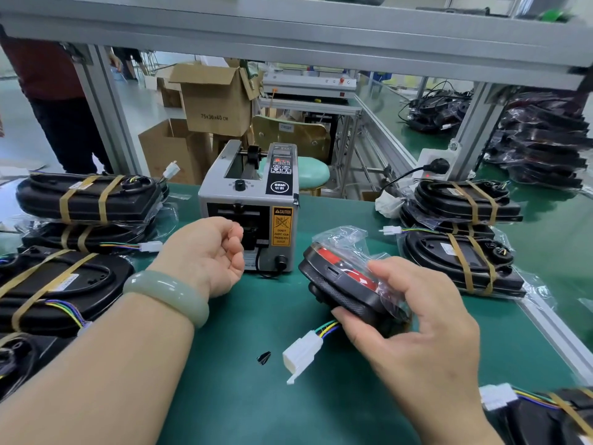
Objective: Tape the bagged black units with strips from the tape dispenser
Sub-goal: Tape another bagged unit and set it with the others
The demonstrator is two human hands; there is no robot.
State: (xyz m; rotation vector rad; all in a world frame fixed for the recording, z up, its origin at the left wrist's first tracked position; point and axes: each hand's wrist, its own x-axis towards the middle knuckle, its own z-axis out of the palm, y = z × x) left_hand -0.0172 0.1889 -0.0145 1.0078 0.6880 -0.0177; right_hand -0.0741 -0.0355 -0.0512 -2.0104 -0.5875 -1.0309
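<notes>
The right hand (417,319) grips a unit (340,284), thumb under its near edge and fingers curled over the top, holding it tilted just above the mat (256,396). The unit sits inside a clear bag (346,239) whose loose, crinkled mouth sticks up at the far end; through the film show a black, rounded shell with a textured rim and a red patch. Coloured wires (327,327) run out from under the thumb to a white, blocky plug (301,351) lying on the mat. The left hand (205,252), a pale green bangle (167,293) on its wrist, hangs palm up with its fingers loosely curled right at the outlet of the dispenser (253,200); no strip shows between them. The dispenser is a grey metal box with a black control panel, a knob on top and an orange caution label on its front. A small black chip (263,357) lies on the mat between the forearms. Bagged units bound with two tan tape bands each are stacked on the left (86,200) and on the right (462,200). A heap of glossy bagged units (545,139) lies far right. Behind the bench stand open cardboard boxes (215,97); what they hold cannot be seen.
</notes>
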